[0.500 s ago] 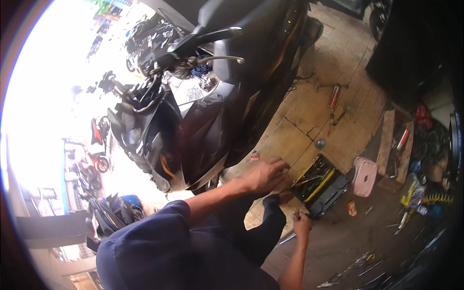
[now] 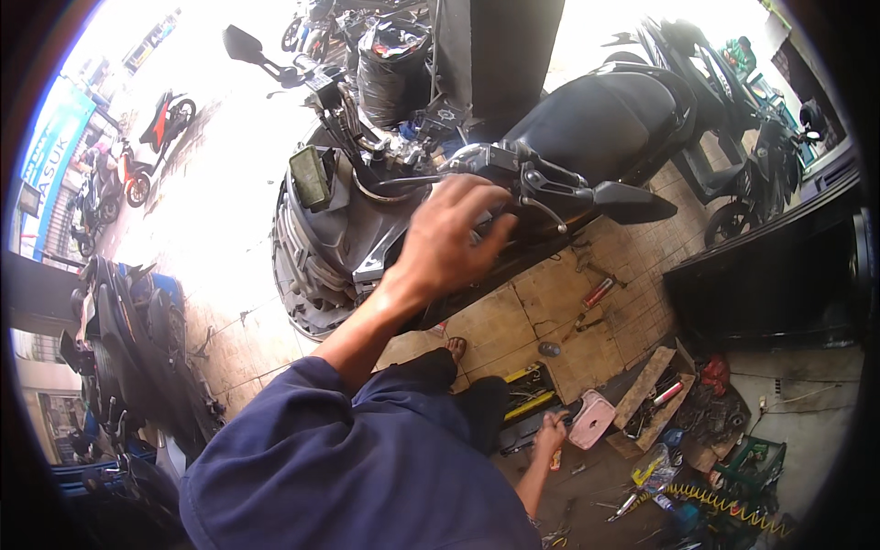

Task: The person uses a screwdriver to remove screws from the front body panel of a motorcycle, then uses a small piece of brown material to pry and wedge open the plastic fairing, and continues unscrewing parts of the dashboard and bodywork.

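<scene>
My left hand [image 2: 445, 238] is raised over the dark scooter's front, beside the right handlebar [image 2: 490, 160] and its lever [image 2: 550, 215], fingers apart and slightly curled; whether they touch it is unclear. My right hand [image 2: 552, 431] is low, fingers closed on something I cannot make out, between the black-and-yellow toolbox [image 2: 527, 403] and a pink plastic stool [image 2: 594, 423]. The scooter's seat [image 2: 600, 119] stretches to the right, and a greenish rectangular part [image 2: 310, 176] sits exposed at its front.
Parked scooters stand left [image 2: 119, 367] and right [image 2: 752, 183]. A black bag [image 2: 390, 82] and a dark pillar [image 2: 495, 50] stand behind the scooter. A black panel [image 2: 761, 293], wooden pieces [image 2: 642, 399], a green crate [image 2: 747, 467] and a yellow coiled hose [image 2: 733, 509] lie at right.
My view has swung up toward the scooter's handlebars and seat. My left hand has risen toward the right handlebar, while my right hand stays low by the toolbox, still closed.
</scene>
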The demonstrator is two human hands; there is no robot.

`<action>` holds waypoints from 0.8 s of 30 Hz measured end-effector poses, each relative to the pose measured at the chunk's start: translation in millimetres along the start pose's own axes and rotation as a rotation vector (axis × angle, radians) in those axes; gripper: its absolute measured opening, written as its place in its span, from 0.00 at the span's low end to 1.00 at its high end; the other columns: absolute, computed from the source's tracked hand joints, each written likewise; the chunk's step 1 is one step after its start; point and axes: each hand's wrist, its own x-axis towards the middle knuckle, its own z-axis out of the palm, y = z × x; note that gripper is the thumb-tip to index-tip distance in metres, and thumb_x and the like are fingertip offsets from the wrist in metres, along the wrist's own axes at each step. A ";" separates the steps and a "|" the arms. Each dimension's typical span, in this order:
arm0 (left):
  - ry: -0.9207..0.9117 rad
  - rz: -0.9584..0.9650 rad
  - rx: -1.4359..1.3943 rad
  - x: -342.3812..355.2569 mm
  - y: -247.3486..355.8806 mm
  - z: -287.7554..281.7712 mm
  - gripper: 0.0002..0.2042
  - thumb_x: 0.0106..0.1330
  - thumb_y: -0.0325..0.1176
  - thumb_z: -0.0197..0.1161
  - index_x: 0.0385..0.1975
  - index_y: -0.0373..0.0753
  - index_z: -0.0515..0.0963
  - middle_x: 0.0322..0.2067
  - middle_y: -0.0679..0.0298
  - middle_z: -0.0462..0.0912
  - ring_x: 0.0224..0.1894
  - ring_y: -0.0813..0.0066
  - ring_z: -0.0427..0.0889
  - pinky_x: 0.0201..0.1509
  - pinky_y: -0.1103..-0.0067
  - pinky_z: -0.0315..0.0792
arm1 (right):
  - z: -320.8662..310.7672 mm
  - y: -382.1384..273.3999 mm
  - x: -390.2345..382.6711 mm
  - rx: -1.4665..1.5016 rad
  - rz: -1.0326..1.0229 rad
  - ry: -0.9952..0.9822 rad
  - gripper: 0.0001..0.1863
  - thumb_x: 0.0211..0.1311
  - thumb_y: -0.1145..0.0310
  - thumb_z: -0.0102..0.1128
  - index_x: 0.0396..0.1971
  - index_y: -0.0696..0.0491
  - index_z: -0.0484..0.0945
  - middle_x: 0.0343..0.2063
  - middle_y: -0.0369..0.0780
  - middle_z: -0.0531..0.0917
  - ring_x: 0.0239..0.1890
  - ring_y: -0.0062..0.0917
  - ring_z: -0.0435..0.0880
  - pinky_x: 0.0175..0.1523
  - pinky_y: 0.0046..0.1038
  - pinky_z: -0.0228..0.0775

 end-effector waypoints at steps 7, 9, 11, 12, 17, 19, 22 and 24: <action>0.203 -0.395 0.332 -8.3 -83.4 -83.9 0.12 0.64 0.31 0.65 0.44 0.34 0.81 0.44 0.55 0.82 0.48 0.62 0.81 0.52 0.71 0.74 | 102.7 -224.9 27.6 0.222 -0.391 -0.175 0.13 0.71 0.62 0.58 0.47 0.54 0.81 0.21 0.30 0.70 0.13 0.12 0.62 0.16 0.18 0.50; 0.218 -0.458 0.333 -20.4 -97.5 -90.2 0.12 0.66 0.32 0.65 0.45 0.34 0.81 0.43 0.56 0.82 0.47 0.64 0.81 0.51 0.72 0.75 | 126.2 -280.2 46.8 0.193 -0.487 -0.183 0.16 0.72 0.61 0.57 0.50 0.55 0.81 0.22 0.30 0.72 0.13 0.12 0.62 0.16 0.18 0.49; 0.227 -0.504 0.354 -31.2 -103.9 -93.0 0.12 0.67 0.32 0.64 0.46 0.34 0.81 0.42 0.57 0.83 0.45 0.66 0.82 0.49 0.73 0.75 | 149.8 -336.4 58.6 0.222 -0.559 -0.256 0.16 0.74 0.63 0.54 0.52 0.58 0.78 0.23 0.33 0.73 0.14 0.12 0.64 0.17 0.20 0.52; 0.224 -0.564 0.309 -34.0 -102.0 -90.7 0.11 0.67 0.31 0.64 0.45 0.34 0.81 0.41 0.56 0.83 0.44 0.65 0.82 0.49 0.72 0.75 | 162.0 -364.0 65.8 0.115 -0.539 -0.248 0.17 0.74 0.62 0.53 0.54 0.57 0.78 0.25 0.33 0.75 0.15 0.12 0.64 0.18 0.18 0.53; 0.164 -0.753 0.099 -16.4 -72.7 -37.3 0.09 0.66 0.30 0.65 0.41 0.31 0.81 0.38 0.54 0.84 0.38 0.67 0.84 0.43 0.75 0.76 | 220.4 -452.1 178.2 -0.154 -1.017 -0.548 0.18 0.75 0.62 0.54 0.55 0.58 0.79 0.34 0.33 0.82 0.30 0.12 0.71 0.36 0.16 0.62; 0.195 -0.813 0.156 -11.8 -68.1 -14.9 0.09 0.65 0.30 0.66 0.39 0.31 0.81 0.37 0.55 0.84 0.37 0.63 0.84 0.42 0.74 0.77 | 252.0 -478.2 151.7 -0.257 -0.662 -0.812 0.17 0.73 0.65 0.57 0.54 0.58 0.81 0.40 0.33 0.85 0.42 0.17 0.78 0.48 0.22 0.70; 0.333 -0.718 0.873 -3.3 -100.1 -8.1 0.19 0.63 0.37 0.69 0.49 0.33 0.77 0.52 0.50 0.78 0.57 0.50 0.73 0.61 0.63 0.68 | 275.5 -501.8 144.6 -0.565 -0.885 -0.947 0.17 0.71 0.63 0.60 0.51 0.57 0.83 0.34 0.37 0.87 0.37 0.17 0.80 0.47 0.23 0.72; 0.471 -0.946 1.053 -7.8 -144.7 -19.9 0.31 0.59 0.47 0.71 0.58 0.35 0.71 0.58 0.47 0.72 0.64 0.46 0.65 0.68 0.59 0.59 | 280.3 -516.5 154.5 -0.717 -0.829 -1.051 0.17 0.70 0.62 0.61 0.51 0.57 0.83 0.33 0.41 0.87 0.36 0.18 0.81 0.46 0.25 0.73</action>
